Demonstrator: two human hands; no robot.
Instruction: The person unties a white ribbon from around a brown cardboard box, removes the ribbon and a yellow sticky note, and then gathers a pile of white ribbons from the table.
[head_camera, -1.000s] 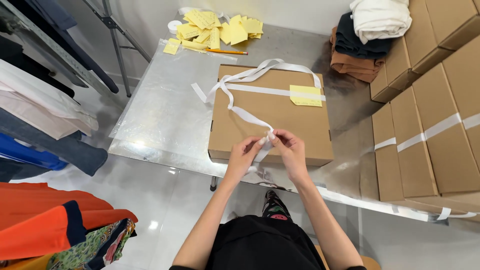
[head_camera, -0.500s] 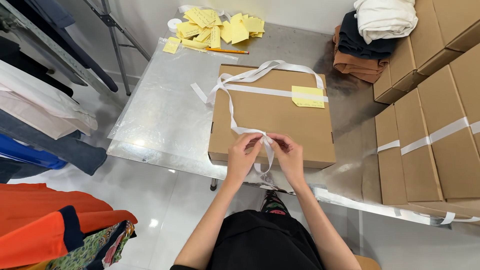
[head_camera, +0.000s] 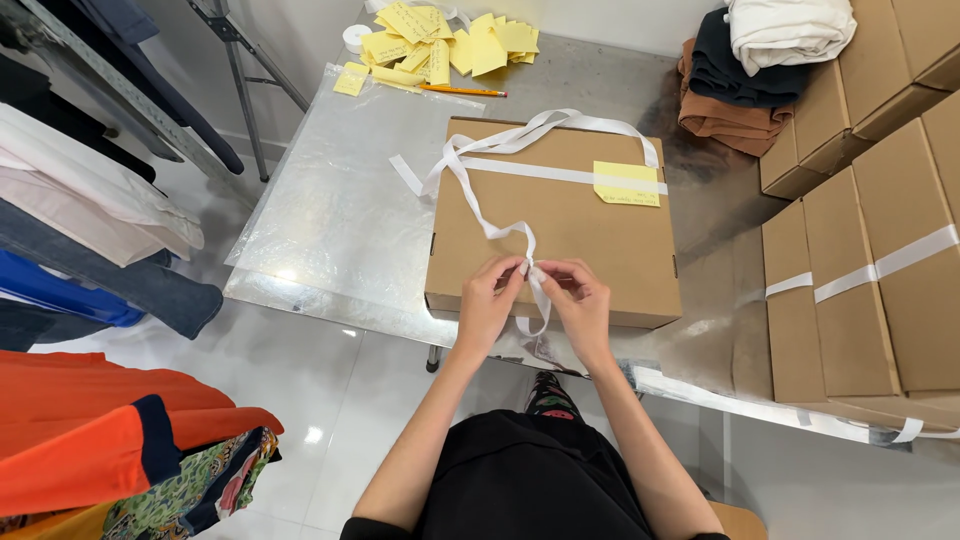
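Both hands, left hand (head_camera: 487, 300) and right hand (head_camera: 580, 302), pinch the white flat ribbon (head_camera: 500, 175) between closed fingertips at the near edge of the flat brown cardboard box (head_camera: 555, 230). Tying well likely means keeping even tension and the ribbon untwisted, centred below the box's yellow sticky note (head_camera: 627, 184).

Head view — steeply down, close

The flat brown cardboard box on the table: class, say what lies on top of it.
On the flat brown cardboard box lie a white ribbon and a yellow sticky note. Its contents are hidden.
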